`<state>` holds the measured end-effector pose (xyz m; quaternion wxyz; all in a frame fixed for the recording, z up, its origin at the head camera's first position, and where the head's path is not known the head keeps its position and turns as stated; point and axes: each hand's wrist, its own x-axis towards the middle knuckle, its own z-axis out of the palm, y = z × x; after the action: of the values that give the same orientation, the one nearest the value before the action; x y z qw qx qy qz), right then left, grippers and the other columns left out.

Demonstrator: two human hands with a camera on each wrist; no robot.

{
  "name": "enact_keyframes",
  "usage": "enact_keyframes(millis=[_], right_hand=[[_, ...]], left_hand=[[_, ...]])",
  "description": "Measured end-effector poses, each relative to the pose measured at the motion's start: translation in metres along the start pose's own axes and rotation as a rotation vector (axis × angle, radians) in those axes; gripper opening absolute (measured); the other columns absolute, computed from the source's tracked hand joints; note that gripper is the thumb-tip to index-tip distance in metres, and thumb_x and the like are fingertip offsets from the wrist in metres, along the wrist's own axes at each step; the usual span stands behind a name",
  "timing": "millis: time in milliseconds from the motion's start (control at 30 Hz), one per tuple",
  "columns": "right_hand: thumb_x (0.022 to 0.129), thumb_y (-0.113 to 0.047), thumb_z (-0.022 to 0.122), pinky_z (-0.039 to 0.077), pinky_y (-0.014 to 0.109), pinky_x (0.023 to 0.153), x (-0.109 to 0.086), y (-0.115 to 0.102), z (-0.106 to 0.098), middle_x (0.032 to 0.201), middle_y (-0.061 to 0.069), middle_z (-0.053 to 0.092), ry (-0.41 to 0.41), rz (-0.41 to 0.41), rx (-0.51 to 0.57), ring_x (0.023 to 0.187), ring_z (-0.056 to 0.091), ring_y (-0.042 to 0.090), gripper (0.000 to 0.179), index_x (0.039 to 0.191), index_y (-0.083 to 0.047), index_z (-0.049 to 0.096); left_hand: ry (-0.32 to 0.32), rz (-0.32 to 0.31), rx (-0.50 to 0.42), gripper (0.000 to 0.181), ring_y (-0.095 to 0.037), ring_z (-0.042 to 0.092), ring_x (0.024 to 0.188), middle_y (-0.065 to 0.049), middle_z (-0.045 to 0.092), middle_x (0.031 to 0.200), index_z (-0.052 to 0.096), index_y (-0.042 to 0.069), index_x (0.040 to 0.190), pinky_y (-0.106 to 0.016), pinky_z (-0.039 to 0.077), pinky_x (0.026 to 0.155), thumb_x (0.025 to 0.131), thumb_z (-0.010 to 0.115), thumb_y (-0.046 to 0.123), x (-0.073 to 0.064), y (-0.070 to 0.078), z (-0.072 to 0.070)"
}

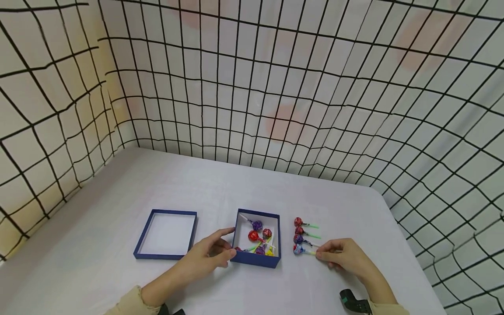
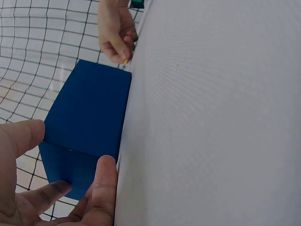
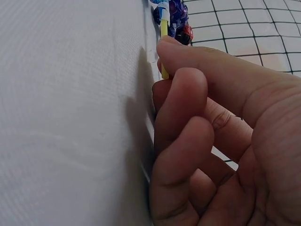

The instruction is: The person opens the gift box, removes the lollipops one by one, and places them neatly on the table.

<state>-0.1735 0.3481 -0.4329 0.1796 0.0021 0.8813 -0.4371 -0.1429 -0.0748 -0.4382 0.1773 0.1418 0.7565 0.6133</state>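
Head view shows the right hand (image 1: 346, 258) pinching the yellow stick of a blue-wrapped lollipop (image 1: 298, 249), the nearest of four laid in a row on the white table (image 1: 220, 188) just right of the blue box (image 1: 257, 259). From the right wrist, thumb and forefinger are closed on the stick's end (image 3: 163, 47) with the other fingers curled under. The left hand (image 1: 210, 253) steadies the box's near left corner, thumb and fingers lightly curled round its wall (image 2: 84, 141). More lollipops lie inside the box, and its lid (image 1: 165, 253) sits apart to the left. The lollipop looks light, with a hard head, crinkly, probably slippery wrapper and thin stiff stick; the stick seems the surest place to hold, near the head to stop it swinging
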Motion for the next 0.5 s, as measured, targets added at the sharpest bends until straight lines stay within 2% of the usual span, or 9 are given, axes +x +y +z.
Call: enact_keyframes(millis=[500], right_hand=[[0.096,-0.023,0.083,0.048,0.025,0.057,-0.0006,0.0009,0.0005,0.074,-0.003,0.068,0.001,0.024,0.009,0.063,0.059,0.011,0.028,0.11,0.0,0.078]], left_hand=[[-0.015,0.011,0.01,0.07,-0.022,0.073,0.099,-0.017,0.066,0.12,0.039,0.003,0.164,-0.023,0.06,0.081,0.106,0.07,0.029,0.0002,0.0001,0.0002]])
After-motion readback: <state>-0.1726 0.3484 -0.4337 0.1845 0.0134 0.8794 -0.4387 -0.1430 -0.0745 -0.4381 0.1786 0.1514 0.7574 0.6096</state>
